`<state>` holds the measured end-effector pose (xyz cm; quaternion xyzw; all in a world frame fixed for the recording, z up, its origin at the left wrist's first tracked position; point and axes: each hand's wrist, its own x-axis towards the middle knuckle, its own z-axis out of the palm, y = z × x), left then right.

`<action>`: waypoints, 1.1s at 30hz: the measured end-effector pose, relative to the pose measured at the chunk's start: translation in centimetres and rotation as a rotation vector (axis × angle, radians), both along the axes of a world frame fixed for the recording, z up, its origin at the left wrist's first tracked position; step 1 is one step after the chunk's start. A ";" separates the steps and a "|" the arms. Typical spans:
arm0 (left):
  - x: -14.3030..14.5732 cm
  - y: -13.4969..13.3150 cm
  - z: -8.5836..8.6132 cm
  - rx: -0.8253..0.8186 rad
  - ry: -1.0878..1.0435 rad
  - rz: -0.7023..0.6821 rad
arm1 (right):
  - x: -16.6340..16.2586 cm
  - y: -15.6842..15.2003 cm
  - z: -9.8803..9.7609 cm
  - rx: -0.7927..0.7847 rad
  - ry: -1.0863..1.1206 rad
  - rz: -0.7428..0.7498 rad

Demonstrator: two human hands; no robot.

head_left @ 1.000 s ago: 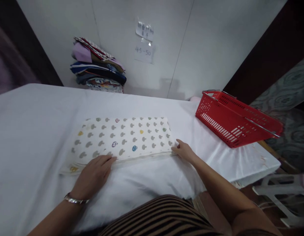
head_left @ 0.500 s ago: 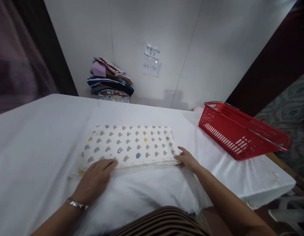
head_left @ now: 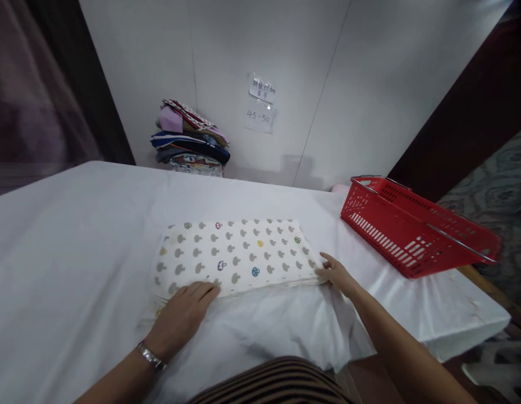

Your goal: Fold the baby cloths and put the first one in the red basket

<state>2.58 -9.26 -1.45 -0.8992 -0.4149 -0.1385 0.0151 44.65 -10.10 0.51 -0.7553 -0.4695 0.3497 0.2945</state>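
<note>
A folded white cloth [head_left: 243,252] printed with grey and a few coloured mushrooms lies flat on the white-covered table [head_left: 96,235]. My left hand [head_left: 187,308], with a metal bracelet at the wrist, is closed over its near edge toward the left; the thumb is hidden. At the near right corner, my right hand [head_left: 334,274] pinches the cloth between thumb and fingers. Its layers show along the near edge, and a lower layer sticks out at the near left.
A red plastic basket [head_left: 407,230] with metal handles stands tilted at the table's right side. Against the back wall rises a stack of folded fabrics [head_left: 191,137]. Handwritten paper signs [head_left: 260,115] hang on that wall. A dark curtain [head_left: 33,84] borders the left.
Both hands have shifted to the right, and the folded cloth has slid right and slightly nearer with them. The basket and the fabric stack have stayed in place.
</note>
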 end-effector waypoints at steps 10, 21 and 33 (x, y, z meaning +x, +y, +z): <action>-0.1 5.9 4.4 -0.089 -0.040 0.105 | -6.3 7.2 0.6 0.504 -0.651 0.480; -1.9 10.8 -0.9 -0.174 0.145 0.473 | -6.0 15.3 -2.6 0.054 -0.906 0.439; 2.9 16.1 2.0 -0.249 0.116 0.413 | -12.9 16.3 -0.8 0.335 -0.830 0.723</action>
